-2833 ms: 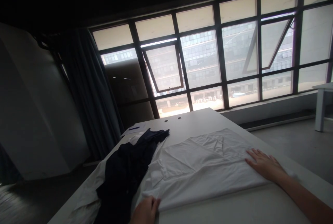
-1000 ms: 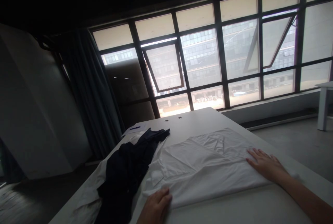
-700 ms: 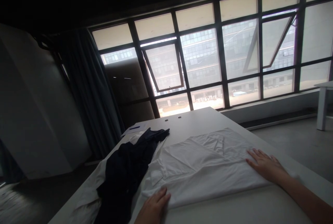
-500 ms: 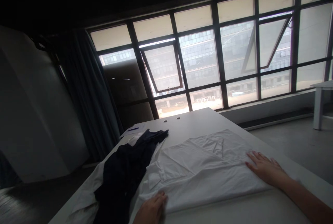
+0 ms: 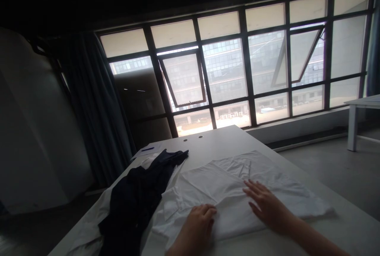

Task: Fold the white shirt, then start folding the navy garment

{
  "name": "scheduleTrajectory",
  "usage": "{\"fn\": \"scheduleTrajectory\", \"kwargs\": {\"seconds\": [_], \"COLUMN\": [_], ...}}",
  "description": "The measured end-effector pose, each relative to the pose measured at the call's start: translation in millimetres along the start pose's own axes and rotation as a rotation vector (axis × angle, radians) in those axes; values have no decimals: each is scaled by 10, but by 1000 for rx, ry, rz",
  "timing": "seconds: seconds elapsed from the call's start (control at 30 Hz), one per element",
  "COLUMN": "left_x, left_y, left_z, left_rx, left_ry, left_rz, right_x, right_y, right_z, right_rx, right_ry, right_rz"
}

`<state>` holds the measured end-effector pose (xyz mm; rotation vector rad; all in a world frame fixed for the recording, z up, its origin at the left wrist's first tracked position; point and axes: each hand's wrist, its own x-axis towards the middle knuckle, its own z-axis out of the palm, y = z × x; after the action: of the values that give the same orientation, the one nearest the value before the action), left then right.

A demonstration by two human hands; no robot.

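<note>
A white garment (image 5: 228,184) lies spread and partly folded on the white table (image 5: 208,147), with wrinkles near its far edge. My left hand (image 5: 197,226) rests on its near left part, fingers together and curved; whether cloth is between them is hidden. Over the middle right of the cloth, my right hand (image 5: 267,206) lies palm down with its fingers spread. To the left of the white garment is a crumpled dark navy garment (image 5: 139,192), lying partly on other white cloth (image 5: 95,224).
Papers with a blue pen (image 5: 147,149) lie at the table's far left edge. Two round holes are in the far tabletop. A dark curtain (image 5: 97,113) hangs at left, windows stand behind, and another white table (image 5: 352,125) is at right.
My right hand has moved left from the garment's right end to its middle. My left hand has moved right and slightly forward onto the cloth. The view has shifted slightly.
</note>
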<state>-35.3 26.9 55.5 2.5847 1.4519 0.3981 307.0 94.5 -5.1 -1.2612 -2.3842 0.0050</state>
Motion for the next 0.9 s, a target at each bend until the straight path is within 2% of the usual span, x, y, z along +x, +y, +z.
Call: {"fn": "scheduleTrajectory", "kwargs": {"seconds": [0.03, 0.07, 0.13, 0.2, 0.3, 0.4, 0.53, 0.63, 0.77, 0.9], "left_x": [111, 217, 401, 525, 572, 502, 400, 373, 289, -8], "left_y": [82, 156, 267, 316, 273, 133, -121, -274, -367, -535], "left_z": [72, 145, 282, 392, 471, 440, 323, 281, 282, 215], "left_rx": [-26, -44, -69, -86, -91, -72, 42, 128, 156, 184], "left_ry": [-18, -39, -75, -110, -160, -164, -159, -123, -64, -91], "left_rz": [49, 89, 134, 142, 94, 10, -187, -333, -339, -313], "right_x": [14, 19, 13, 2, -11, -30, -76, -112, -169, -255], "right_y": [-146, -257, -366, -342, -143, 155, 533, 705, 870, 1042], "right_z": [12, 26, 49, 52, 17, -26, -21, 12, 23, -19], "right_rx": [86, 147, 216, 248, 239, 157, 74, 3, -39, -34], "right_ry": [-74, -126, -206, -243, -259, -250, -214, -183, -184, -174], "right_rz": [-96, -130, -105, -52, -15, 105, 260, 330, 392, 445]}}
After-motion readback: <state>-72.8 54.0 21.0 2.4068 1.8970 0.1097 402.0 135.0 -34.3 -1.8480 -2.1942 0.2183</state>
